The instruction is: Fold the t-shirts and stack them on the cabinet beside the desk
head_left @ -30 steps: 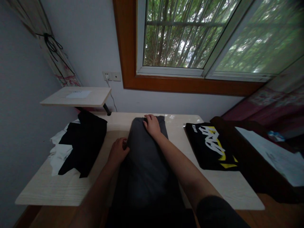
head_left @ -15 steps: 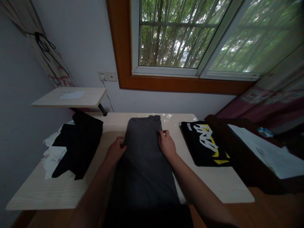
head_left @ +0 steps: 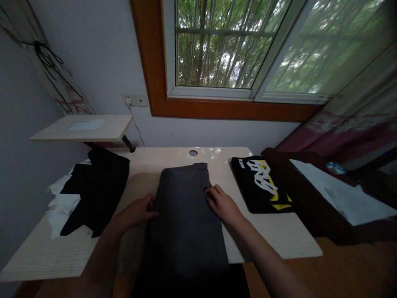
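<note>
A dark grey garment [head_left: 186, 215], folded into a long strip, lies over the table in front of me and runs down past its near edge. At its left edge is my left hand [head_left: 143, 210], thumb and curled fingers closed on the cloth. My right hand [head_left: 223, 203] pinches the right edge a little higher up, between thumb and fingers. The lower part of the garment falls into dark shadow, and what kind of garment it is cannot be made out.
On the pale wooden table [head_left: 273, 236], a folded black T-shirt [head_left: 260, 186] with white and yellow print lies right. Black cloth [head_left: 99, 190] and white cloth [head_left: 63, 209] are heaped left, below a raised shelf [head_left: 87, 130]. A cable hole [head_left: 193, 153] sits near the back edge.
The grey garment has slid toward me with both hands, uncovering the cable hole at the back. My left hand sits slightly farther left, and the view has shifted a little.
</note>
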A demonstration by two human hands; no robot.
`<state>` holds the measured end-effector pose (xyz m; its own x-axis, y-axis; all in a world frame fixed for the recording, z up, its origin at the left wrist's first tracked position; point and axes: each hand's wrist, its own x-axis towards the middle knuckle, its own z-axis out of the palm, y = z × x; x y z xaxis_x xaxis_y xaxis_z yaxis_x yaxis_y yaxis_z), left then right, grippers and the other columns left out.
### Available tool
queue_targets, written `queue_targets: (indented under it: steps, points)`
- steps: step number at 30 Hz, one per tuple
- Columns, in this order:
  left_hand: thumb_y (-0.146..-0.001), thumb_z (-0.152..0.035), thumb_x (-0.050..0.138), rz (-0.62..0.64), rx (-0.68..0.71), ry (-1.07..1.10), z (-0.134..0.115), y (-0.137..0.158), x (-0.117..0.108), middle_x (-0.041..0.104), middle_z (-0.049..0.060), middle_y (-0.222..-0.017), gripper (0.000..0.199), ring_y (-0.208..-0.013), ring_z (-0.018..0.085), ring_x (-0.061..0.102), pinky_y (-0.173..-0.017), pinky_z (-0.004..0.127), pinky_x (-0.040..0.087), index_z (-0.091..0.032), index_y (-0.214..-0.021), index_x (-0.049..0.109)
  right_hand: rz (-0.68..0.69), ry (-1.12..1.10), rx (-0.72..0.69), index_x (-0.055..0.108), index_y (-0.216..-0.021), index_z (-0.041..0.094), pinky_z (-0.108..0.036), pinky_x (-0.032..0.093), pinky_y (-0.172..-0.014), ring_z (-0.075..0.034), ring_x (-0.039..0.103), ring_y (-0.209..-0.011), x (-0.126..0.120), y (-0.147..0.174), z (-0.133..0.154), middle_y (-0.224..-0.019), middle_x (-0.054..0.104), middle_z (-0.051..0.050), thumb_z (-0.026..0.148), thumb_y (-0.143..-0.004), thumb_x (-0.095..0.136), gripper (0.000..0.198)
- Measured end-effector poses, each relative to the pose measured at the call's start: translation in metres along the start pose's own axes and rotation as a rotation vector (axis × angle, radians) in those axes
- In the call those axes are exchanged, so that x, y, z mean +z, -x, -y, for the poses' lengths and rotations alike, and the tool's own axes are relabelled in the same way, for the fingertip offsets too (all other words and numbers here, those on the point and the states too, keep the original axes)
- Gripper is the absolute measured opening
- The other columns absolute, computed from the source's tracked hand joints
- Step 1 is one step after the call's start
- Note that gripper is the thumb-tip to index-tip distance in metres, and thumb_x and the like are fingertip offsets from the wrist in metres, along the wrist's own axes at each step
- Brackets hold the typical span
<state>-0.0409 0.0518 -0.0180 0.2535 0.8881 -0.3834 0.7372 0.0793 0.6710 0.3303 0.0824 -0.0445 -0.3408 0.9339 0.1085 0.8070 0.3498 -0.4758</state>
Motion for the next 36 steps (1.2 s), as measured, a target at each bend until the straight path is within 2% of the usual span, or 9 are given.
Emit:
queue_targets:
  steps: [3,5,9,11,14,20,27,31,36]
  points:
    - [-0.086,-0.05,0.059,-0.273,0.001,-0.049,0.0,-0.026,-0.003,0.07,0.007,-0.098,0.035,-0.087,0.023,0.067,-0.075,0.033,0.049,-0.019,-0.101,0.061,-0.14,-0.036,-0.048,0.063,-0.119,0.024,-0.033,0.051,-0.089,-0.022,0.063,-0.098,-0.009,-0.022,-0.013,-0.111,0.059,-0.007,0.028,-0.095,0.056,0.025]
    - [-0.087,-0.05,0.059,-0.458,0.024,-0.067,0.0,-0.051,-0.004,0.068,0.011,-0.108,0.044,-0.09,0.023,0.066,-0.081,0.035,0.05,-0.016,-0.114,0.061,-0.26,-0.012,-0.068,0.064,-0.122,0.023,-0.039,0.049,-0.097,-0.026,0.06,-0.106,-0.012,-0.046,-0.021,-0.112,0.059,-0.009,0.028,-0.095,0.057,0.028]
    - [-0.085,-0.043,0.066,-0.603,0.079,-0.174,-0.009,-0.1,-0.005,0.064,0.014,-0.119,0.054,-0.102,0.025,0.064,-0.095,0.038,0.048,-0.013,-0.129,0.06,-0.3,0.058,-0.145,0.06,-0.134,0.024,-0.046,0.045,-0.104,-0.03,0.053,-0.116,-0.011,-0.096,-0.029,-0.127,0.059,-0.012,0.024,-0.093,0.059,0.041]
    - [-0.084,-0.038,0.068,-0.619,0.111,-0.242,-0.016,-0.115,-0.004,0.063,0.013,-0.12,0.051,-0.112,0.027,0.061,-0.103,0.04,0.044,-0.015,-0.129,0.062,-0.25,0.1,-0.169,0.058,-0.138,0.024,-0.047,0.043,-0.106,-0.031,0.049,-0.122,-0.008,-0.114,-0.029,-0.134,0.058,-0.011,0.021,-0.091,0.06,0.047]
    - [-0.081,-0.026,0.068,-0.622,0.143,-0.298,-0.023,-0.126,-0.001,0.064,0.01,-0.113,0.036,-0.113,0.028,0.058,-0.106,0.043,0.041,-0.021,-0.117,0.069,-0.16,0.18,-0.154,0.06,-0.135,0.023,-0.046,0.042,-0.104,-0.032,0.047,-0.122,-0.004,-0.127,-0.029,-0.126,0.063,-0.011,0.017,-0.089,0.062,0.047]
    - [-0.071,-0.005,0.059,-0.651,0.269,-0.312,-0.018,-0.12,0.006,0.059,0.006,-0.1,0.028,-0.103,0.027,0.054,-0.099,0.044,0.043,-0.024,-0.089,0.071,-0.169,0.199,-0.153,0.068,-0.113,0.022,-0.041,0.042,-0.099,-0.03,0.049,-0.111,0.0,-0.119,-0.039,-0.111,0.066,-0.01,0.01,-0.086,0.062,0.03]
    - [-0.083,-0.024,0.065,-0.661,0.332,-0.157,-0.011,-0.116,0.007,0.058,0.006,-0.101,0.009,-0.1,0.024,0.058,-0.093,0.04,0.049,-0.023,-0.091,0.063,-0.231,0.054,-0.144,0.067,-0.102,0.02,-0.037,0.043,-0.094,-0.026,0.052,-0.103,0.006,-0.123,-0.054,-0.106,0.064,-0.008,0.016,-0.087,0.066,0.016]
    - [-0.087,-0.031,0.063,-0.648,0.27,-0.04,-0.011,-0.114,0.005,0.065,0.005,-0.101,0.013,-0.098,0.023,0.063,-0.091,0.038,0.05,-0.024,-0.097,0.06,-0.205,-0.056,-0.146,0.067,-0.1,0.02,-0.037,0.044,-0.09,-0.025,0.056,-0.097,0.009,-0.134,-0.059,-0.099,0.067,-0.007,0.031,-0.088,0.07,0.016]
    - [-0.088,-0.032,0.064,-0.676,0.059,0.09,-0.013,-0.116,0.002,0.07,0.004,-0.1,0.031,-0.095,0.022,0.068,-0.088,0.035,0.051,-0.025,-0.117,0.058,-0.218,-0.092,-0.096,0.07,-0.098,0.02,-0.037,0.045,-0.09,-0.025,0.059,-0.095,0.01,-0.147,-0.059,-0.095,0.071,-0.007,0.036,-0.089,0.07,0.019]
